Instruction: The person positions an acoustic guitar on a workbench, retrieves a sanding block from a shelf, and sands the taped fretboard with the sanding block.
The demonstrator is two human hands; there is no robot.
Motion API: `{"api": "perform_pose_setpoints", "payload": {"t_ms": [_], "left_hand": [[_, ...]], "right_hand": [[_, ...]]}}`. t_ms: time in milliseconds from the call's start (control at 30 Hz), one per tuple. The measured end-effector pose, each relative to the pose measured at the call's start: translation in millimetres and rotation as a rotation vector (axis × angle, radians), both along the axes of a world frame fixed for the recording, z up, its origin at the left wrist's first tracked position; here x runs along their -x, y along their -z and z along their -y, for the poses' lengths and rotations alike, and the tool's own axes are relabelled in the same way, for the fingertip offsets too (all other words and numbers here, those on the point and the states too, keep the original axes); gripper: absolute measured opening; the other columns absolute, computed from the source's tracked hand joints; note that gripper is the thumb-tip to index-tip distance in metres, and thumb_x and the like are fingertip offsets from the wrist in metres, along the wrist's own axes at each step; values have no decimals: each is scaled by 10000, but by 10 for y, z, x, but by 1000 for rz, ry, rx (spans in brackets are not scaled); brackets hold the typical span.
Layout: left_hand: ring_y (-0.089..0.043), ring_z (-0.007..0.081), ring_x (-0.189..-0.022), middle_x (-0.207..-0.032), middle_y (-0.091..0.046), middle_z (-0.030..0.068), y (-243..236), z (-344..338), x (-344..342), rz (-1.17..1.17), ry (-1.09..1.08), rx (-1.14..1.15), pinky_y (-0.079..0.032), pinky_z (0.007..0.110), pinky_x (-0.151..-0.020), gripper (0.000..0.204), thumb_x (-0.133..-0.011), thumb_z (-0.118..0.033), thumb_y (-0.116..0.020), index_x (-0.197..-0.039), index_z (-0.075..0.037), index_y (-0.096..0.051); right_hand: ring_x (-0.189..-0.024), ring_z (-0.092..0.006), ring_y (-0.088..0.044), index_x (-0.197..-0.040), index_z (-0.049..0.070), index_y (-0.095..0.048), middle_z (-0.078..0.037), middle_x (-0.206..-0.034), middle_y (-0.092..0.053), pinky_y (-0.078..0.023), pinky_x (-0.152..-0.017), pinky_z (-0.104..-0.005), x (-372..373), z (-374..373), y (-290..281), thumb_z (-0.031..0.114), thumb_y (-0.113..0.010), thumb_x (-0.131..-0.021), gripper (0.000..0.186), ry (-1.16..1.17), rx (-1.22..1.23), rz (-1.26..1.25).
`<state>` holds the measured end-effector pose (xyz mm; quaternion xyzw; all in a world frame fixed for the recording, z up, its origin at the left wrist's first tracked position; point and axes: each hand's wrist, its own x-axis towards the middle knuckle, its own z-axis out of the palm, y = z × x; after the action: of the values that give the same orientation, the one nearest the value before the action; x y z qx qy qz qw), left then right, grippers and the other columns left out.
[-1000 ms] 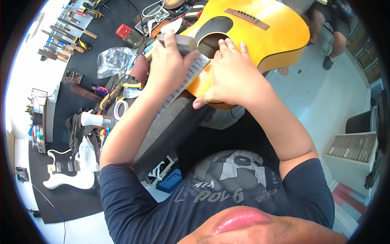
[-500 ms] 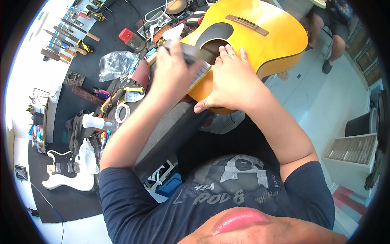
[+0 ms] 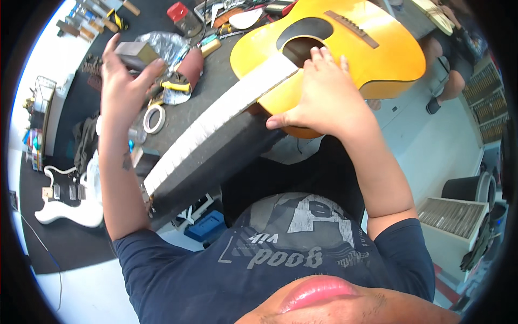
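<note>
An acoustic guitar with a yellow-orange top (image 3: 396,56) lies face up on the dark bench. Its fretboard (image 3: 216,116) looks whitish, with thin lines across it, and runs toward the near left. Raised left of the neck, my left hand (image 3: 120,81) grips a grey rectangular block (image 3: 135,53) between thumb and fingers, apart from the guitar. My right hand (image 3: 326,97) rests spread on the guitar body beside the end of the fretboard, fingertips at the sound hole (image 3: 298,53) and thumb at the body's near edge.
Left of the neck lie a roll of tape (image 3: 155,119), a curled reddish-brown sheet (image 3: 191,66) and a clear plastic bag (image 3: 171,45). A red-capped jar (image 3: 183,20) stands farther back. A white electric guitar body (image 3: 70,211) is at the far left. Another person (image 3: 456,67) sits at the right.
My left hand has swung left with the block, off the upper fretboard, leaving its whole length in view. My right hand keeps its place on the guitar; the view has shifted somewhat.
</note>
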<state>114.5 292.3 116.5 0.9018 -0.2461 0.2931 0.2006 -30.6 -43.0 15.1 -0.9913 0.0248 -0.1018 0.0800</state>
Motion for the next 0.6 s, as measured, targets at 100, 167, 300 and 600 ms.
{"api": "perform_pose_setpoints", "payload": {"t_ms": [100, 167, 300, 600], "left_hand": [[-670, 374, -1296, -1448, -615, 295, -12, -536, 312, -120, -152, 2, -554, 465, -1096, 1016, -901, -411, -917, -1668, -8, -386], [-702, 368, -1272, -1409, -670, 282, -8, -866, 476, -280, -211, 79, -566, 450, -1074, 962, -905, -431, -914, -1636, -19, -443], [-755, 326, -1188, -1305, -758, 249, -53, -1350, 643, -320, -286, -51, -578, 438, -1038, 915, -917, -576, -878, -1551, 10, -573], [-714, 401, -1339, -1416, -729, 292, 359, -1709, 519, -519, -482, -267, -545, 462, -1144, 1061, -877, -707, -853, -1602, 11, -566]], "right_hand": [[-1678, -441, -328, -1553, -154, -550, -343, -1730, -425, -222, -1382, -578, 1, -36, -23, 855, -855, -732, 1335, -20, 14, 14], [-1672, -444, -340, -1536, -161, -565, -348, -1721, -438, -227, -1379, -576, -11, -51, -48, 840, -869, -725, 1323, -60, 27, 18], [-1664, -444, -355, -1530, -150, -577, -352, -1708, -454, -224, -1376, -586, -3, -58, -33, 803, -889, -721, 1289, -72, 66, -15], [-1481, -373, -597, -1563, -36, -601, -236, -1553, -656, -414, -1282, -479, 229, 638, -1097, 445, -736, -1075, 699, -378, -543, 534]]}}
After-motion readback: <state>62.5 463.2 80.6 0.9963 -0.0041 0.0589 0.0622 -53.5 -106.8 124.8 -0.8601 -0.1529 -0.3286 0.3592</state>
